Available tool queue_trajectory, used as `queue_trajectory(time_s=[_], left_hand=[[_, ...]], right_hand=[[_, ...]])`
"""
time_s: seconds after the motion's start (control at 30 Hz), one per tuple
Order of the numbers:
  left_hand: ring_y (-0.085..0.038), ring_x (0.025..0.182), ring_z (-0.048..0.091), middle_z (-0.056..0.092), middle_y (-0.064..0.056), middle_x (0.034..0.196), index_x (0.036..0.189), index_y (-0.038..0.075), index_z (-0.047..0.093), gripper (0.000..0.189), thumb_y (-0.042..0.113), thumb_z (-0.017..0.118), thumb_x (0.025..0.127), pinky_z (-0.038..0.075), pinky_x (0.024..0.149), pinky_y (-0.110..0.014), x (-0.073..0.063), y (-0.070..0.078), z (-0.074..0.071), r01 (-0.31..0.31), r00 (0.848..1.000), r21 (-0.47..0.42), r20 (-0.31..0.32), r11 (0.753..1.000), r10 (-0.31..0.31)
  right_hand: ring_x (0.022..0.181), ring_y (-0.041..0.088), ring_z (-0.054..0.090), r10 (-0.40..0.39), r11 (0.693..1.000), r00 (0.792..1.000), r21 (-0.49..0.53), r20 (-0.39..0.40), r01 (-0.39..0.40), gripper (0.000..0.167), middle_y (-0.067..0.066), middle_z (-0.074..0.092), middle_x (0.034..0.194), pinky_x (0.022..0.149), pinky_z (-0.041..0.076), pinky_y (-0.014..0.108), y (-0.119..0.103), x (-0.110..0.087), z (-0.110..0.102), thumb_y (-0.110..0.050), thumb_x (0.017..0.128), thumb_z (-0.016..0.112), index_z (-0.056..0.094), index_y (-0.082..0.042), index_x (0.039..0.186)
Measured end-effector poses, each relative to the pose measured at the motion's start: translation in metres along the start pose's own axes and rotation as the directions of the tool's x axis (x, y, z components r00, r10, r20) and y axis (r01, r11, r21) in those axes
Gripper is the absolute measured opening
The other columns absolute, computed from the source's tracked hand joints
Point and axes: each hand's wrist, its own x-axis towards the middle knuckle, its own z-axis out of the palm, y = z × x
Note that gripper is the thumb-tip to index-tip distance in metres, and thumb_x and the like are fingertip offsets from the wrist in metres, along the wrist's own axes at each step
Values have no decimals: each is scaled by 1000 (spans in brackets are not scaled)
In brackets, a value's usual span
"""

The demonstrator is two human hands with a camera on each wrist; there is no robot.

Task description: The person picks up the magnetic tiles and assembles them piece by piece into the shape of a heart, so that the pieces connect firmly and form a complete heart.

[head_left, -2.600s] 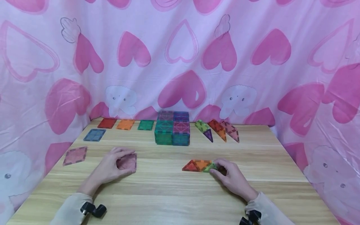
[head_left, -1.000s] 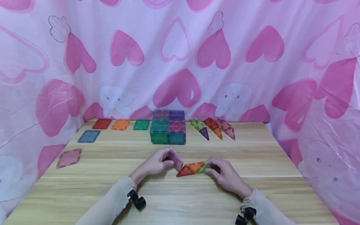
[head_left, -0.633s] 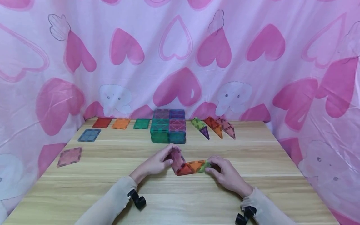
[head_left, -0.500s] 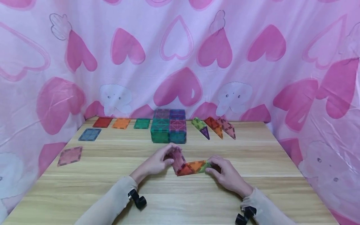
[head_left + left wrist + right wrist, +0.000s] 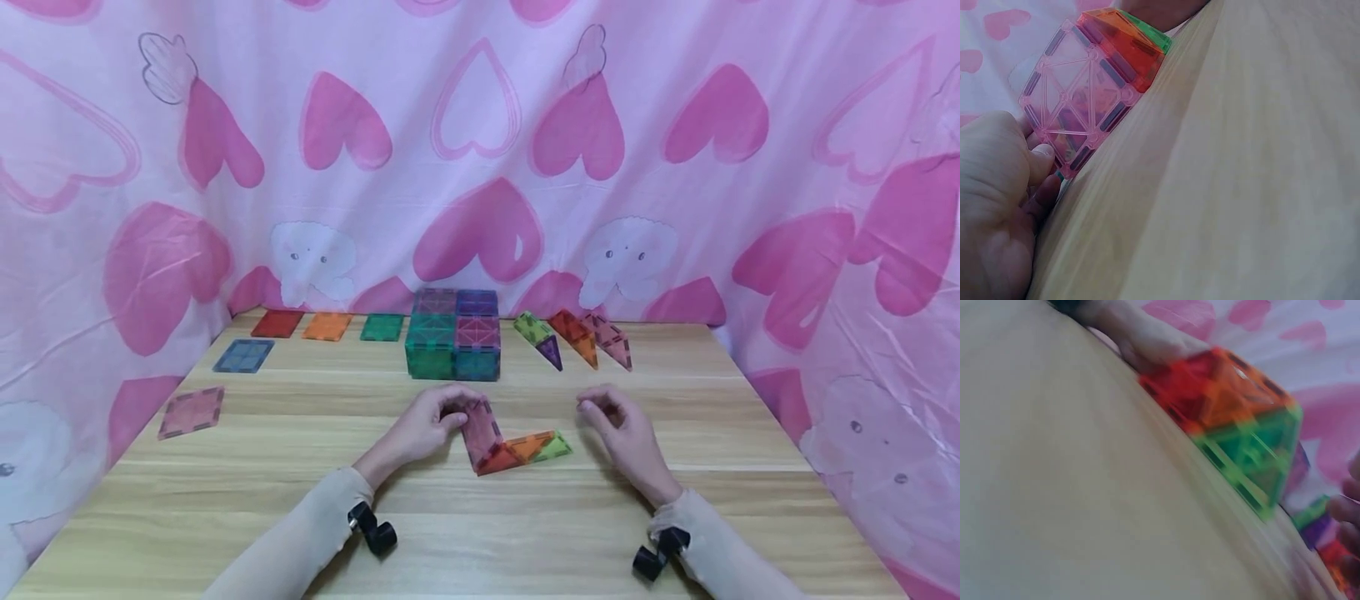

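Observation:
My left hand (image 5: 423, 427) pinches a pink square magnetic tile (image 5: 482, 435) between thumb and fingers. In the left wrist view the pink tile (image 5: 1075, 94) stands on its edge on the table. Against its right side sits a row of triangular magnetic tiles (image 5: 527, 450), red, orange and green, also standing on edge. To the right of the green end, my right hand (image 5: 628, 437) is apart from the row, its fingers loosely curled around nothing. The right wrist view, partly blurred, shows the green triangle tile (image 5: 1250, 456) nearest and only some fingertips (image 5: 1349, 512).
At the back stands a block of stacked square tiles (image 5: 453, 350). Right of it lie green-purple (image 5: 537, 337), red-orange (image 5: 576, 337) and pink (image 5: 609, 340) triangle tiles. Red (image 5: 277, 323), orange (image 5: 327, 326), green (image 5: 381, 327), blue (image 5: 243, 356) and pink (image 5: 191, 412) squares lie left.
My left hand has brought the pink square rightward and stood it against the red end of the row. My right hand has let go of the green end and moved right and back.

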Motion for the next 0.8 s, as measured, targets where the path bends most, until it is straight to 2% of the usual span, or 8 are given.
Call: queue_trajectory(time_s=[0.07, 0.2, 0.27, 0.37, 0.47, 0.57, 0.7, 0.8], left_hand=[[-21, 124, 69, 75, -3, 135, 139, 11, 74, 43, -11, 64, 105, 58, 105, -35, 1, 0, 1, -7, 1000, -4, -3, 1000, 7], [-21, 124, 69, 75, -3, 135, 139, 12, 74, 43, -11, 64, 105, 57, 104, -36, 2, -1, 2, -18, 1000, -6, -6, 1000, 17], [-21, 124, 69, 75, -3, 135, 139, 12, 74, 43, -12, 64, 105, 57, 104, -36, 1, -2, 2, -20, 1000, -7, -6, 1000, 20], [-22, 124, 69, 75, -3, 135, 138, 13, 74, 44, -12, 63, 105, 57, 105, -37, 1, -2, 2, -18, 1000, -8, -3, 1000, 18], [-21, 125, 69, 75, -2, 136, 139, 14, 74, 44, -12, 63, 105, 57, 106, -37, 1, -3, 2, -20, 1000, -12, 5, 1000, 20], [-20, 125, 69, 75, -2, 136, 139, 13, 74, 44, -12, 63, 105, 56, 107, -36, 1, -3, 2, -30, 999, -18, 13, 999, 31], [-20, 122, 69, 75, -2, 135, 139, 13, 74, 42, -10, 63, 105, 57, 103, -35, 1, -2, 1, -35, 999, -12, 14, 999, 35], [-19, 118, 69, 75, -2, 134, 139, 12, 74, 42, -10, 64, 105, 58, 100, -33, 1, -1, 2, -28, 1000, -7, 15, 1000, 28]], right_hand=[[91, 15, 64, -5, 996, 989, -88, -148, -8, 13, 9, 75, 108, 79, 51, 20, 9, 13, -6, -11, 109, 71, 75, -7, 120], [101, 23, 60, -14, 968, 924, -236, -383, -83, 22, 16, 70, 113, 87, 45, 28, 34, 41, -20, -8, 103, 73, 72, -1, 125], [112, 31, 57, 2, 956, 895, -261, -446, -132, 33, 22, 67, 123, 96, 43, 38, 45, 56, -27, -10, 101, 75, 68, 0, 132], [125, 38, 54, 44, 952, 875, -245, -483, -183, 47, 26, 63, 134, 108, 41, 52, 58, 73, -34, -14, 100, 77, 63, -1, 142], [133, 41, 58, 78, 957, 885, -215, -460, -196, 53, 25, 63, 142, 116, 44, 58, 66, 87, -39, -14, 101, 77, 60, -2, 149], [133, 43, 64, 117, 954, 909, -209, -400, -215, 51, 25, 66, 144, 113, 52, 58, 72, 96, -39, -17, 104, 75, 61, -3, 151], [123, 41, 72, 159, 926, 925, -272, -345, -261, 40, 24, 75, 134, 104, 58, 56, 75, 103, -36, -23, 108, 70, 71, -2, 142], [114, 41, 76, 155, 912, 922, -308, -356, -272, 33, 24, 79, 124, 100, 59, 55, 76, 104, -35, -22, 109, 70, 76, 0, 133]])
